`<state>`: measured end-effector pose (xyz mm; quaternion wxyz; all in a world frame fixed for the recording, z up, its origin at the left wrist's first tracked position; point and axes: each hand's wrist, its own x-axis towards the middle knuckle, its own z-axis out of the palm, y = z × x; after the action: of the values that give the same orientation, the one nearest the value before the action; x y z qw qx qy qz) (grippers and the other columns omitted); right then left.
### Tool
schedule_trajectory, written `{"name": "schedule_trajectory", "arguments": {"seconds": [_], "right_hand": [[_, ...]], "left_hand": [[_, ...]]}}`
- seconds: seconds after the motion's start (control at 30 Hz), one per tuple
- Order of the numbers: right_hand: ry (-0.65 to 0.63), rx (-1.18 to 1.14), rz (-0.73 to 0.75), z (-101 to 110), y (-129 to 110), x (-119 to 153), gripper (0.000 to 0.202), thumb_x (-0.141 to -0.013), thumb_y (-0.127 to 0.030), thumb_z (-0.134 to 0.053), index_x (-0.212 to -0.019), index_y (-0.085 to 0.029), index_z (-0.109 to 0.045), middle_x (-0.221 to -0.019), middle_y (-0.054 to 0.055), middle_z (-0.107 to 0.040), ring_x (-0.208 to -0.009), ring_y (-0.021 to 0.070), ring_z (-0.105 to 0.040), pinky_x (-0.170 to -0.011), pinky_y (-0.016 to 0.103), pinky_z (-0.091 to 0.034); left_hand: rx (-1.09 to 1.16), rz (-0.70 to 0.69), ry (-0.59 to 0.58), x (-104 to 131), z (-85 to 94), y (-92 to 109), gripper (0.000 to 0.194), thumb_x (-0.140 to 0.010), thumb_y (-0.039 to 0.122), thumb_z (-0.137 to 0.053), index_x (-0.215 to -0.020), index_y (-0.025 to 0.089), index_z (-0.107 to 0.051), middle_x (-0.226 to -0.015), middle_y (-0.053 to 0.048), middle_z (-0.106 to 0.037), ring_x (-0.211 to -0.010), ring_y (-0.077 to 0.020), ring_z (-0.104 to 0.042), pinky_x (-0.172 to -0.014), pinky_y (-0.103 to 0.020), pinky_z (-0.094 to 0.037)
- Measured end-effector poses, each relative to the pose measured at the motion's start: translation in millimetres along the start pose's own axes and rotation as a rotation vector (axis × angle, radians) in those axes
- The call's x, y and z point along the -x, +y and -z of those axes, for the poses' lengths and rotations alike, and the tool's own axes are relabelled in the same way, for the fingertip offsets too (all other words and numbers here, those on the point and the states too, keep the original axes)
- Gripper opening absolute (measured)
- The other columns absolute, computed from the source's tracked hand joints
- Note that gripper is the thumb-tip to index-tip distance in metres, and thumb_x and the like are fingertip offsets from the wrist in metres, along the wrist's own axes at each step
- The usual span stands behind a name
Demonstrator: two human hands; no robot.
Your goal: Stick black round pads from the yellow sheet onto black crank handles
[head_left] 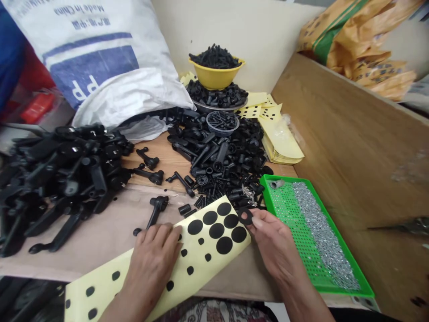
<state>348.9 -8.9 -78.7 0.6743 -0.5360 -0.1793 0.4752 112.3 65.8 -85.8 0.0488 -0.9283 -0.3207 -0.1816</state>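
- Head view: the yellow sheet is being pressed by the left hand, laid flat, fingers together, gripping nothing that shows.
- From lower left to upper right, the sheet's long axis is running beneath that hand; black discs are being carried near its right end.
- Just right of the discs, a black ring is being pinched between thumb and fingers of the right hand, the nearer hand; whether the sheet's edge is being touched is hard to tell.
- Farther right, small metal pieces are being held in a green tray.
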Motion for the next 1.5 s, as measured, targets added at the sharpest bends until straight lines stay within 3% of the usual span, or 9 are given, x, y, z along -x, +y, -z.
{"name": "schedule_trajectory", "arguments": {"seconds": [0.2,0.43,0.6,0.73,0.97,1.07,1.17,1.33,1.5], "right_hand": [[0.012,-0.063,-0.021,-3,-3,0,0.013,-0.066,-0.031,-0.074,-0.073,-0.021,-0.068,-0.077,0.003,-0.071,-0.07,0.0189,-0.063,-0.066,0.031,-0.05],[-0.03,-0.031,-0.009,-5,-1,0,0.011,-0.068,-0.031,-0.071,-0.071,-0.022,-0.066,-0.077,0.002,-0.071,-0.068,0.0186,-0.063,-0.062,0.031,-0.049],[-0.068,-0.042,-0.047,-6,0,1,0.012,-0.069,-0.031,-0.071,-0.07,-0.021,-0.064,-0.072,0.001,-0.068,-0.061,0.0156,-0.059,-0.058,0.028,-0.045],[-0.082,0.029,0.005,-3,5,0,0.011,-0.071,-0.03,-0.07,-0.069,-0.021,-0.063,-0.075,0.0,-0.063,-0.069,0.015,-0.055,-0.064,0.026,-0.043],[-0.081,0.137,0.114,-1,6,1,0.016,-0.073,-0.029,-0.069,-0.064,-0.02,-0.061,-0.077,0.0,-0.058,-0.072,0.0158,-0.051,-0.066,0.027,-0.041],[-0.074,0.095,0.113,-2,1,3,0.013,-0.073,-0.03,-0.069,-0.066,-0.02,-0.063,-0.072,0.0,-0.058,-0.07,0.0157,-0.05,-0.066,0.027,-0.04],[-0.069,0.03,0.112,-4,-4,5,0.01,-0.07,-0.029,-0.071,-0.068,-0.021,-0.066,-0.071,0.0,-0.059,-0.067,0.0146,-0.051,-0.062,0.025,-0.041],[-0.103,-0.096,0.083,-8,-13,7,0.013,-0.067,-0.029,-0.076,-0.065,-0.02,-0.067,-0.071,0.001,-0.063,-0.065,0.0134,-0.054,-0.061,0.024,-0.044],[-0.143,-0.117,0.097,-11,-17,8,0.013,-0.065,-0.03,-0.077,-0.064,-0.019,-0.069,-0.069,0.0,-0.062,-0.064,0.0128,-0.054,-0.06,0.022,-0.045]], "left_hand": [[0.031,0.036,-0.031,-1,-3.3,2,0.02,-0.093,0.018,-0.041,-0.104,0.013,-0.058,-0.09,-0.009,-0.06,-0.082,-0.0247,-0.053,-0.069,-0.037,-0.04],[0.063,0.082,-0.155,-9,-7.4,-1,0.014,-0.088,0.017,-0.048,-0.092,0.016,-0.061,-0.081,-0.007,-0.06,-0.072,-0.023,-0.052,-0.066,-0.036,-0.044],[0.105,0.074,-0.142,-15,-7.3,-2,0.011,-0.084,0.011,-0.049,-0.085,0.015,-0.06,-0.081,-0.008,-0.059,-0.073,-0.0233,-0.05,-0.067,-0.036,-0.047],[0.124,0.14,-0.088,-13,-15.1,1,0.015,-0.084,0.01,-0.046,-0.082,0.016,-0.059,-0.079,-0.007,-0.057,-0.074,-0.0232,-0.049,-0.066,-0.036,-0.046],[0.273,0.171,-0.1,-8,-15.5,-1,0.028,-0.085,0.018,-0.049,-0.112,0.013,-0.057,-0.104,-0.012,-0.059,-0.091,-0.0269,-0.051,-0.078,-0.041,-0.048],[0.417,0.27,-0.178,-15,-3.4,-1,0.038,-0.084,0.023,-0.053,-0.121,0.014,-0.055,-0.11,-0.013,-0.061,-0.099,-0.0296,-0.053,-0.085,-0.044,-0.048],[0.62,0.475,-0.32,-27,13.1,0,0.039,-0.079,0.027,-0.057,-0.117,0.018,-0.06,-0.106,-0.01,-0.065,-0.1,-0.03,-0.056,-0.086,-0.044,-0.047],[1.271,0.793,-0.554,-42,34.7,1,0.026,-0.073,0.034,-0.062,-0.092,0.017,-0.066,-0.087,-0.007,-0.072,-0.074,-0.0238,-0.066,-0.066,-0.034,-0.052],[1.526,0.842,-0.583,-37,44.8,-1,0.025,-0.067,0.037,-0.071,-0.073,0.014,-0.063,-0.071,-0.005,-0.071,-0.058,-0.0163,-0.063,-0.054,-0.024,-0.048]]}}
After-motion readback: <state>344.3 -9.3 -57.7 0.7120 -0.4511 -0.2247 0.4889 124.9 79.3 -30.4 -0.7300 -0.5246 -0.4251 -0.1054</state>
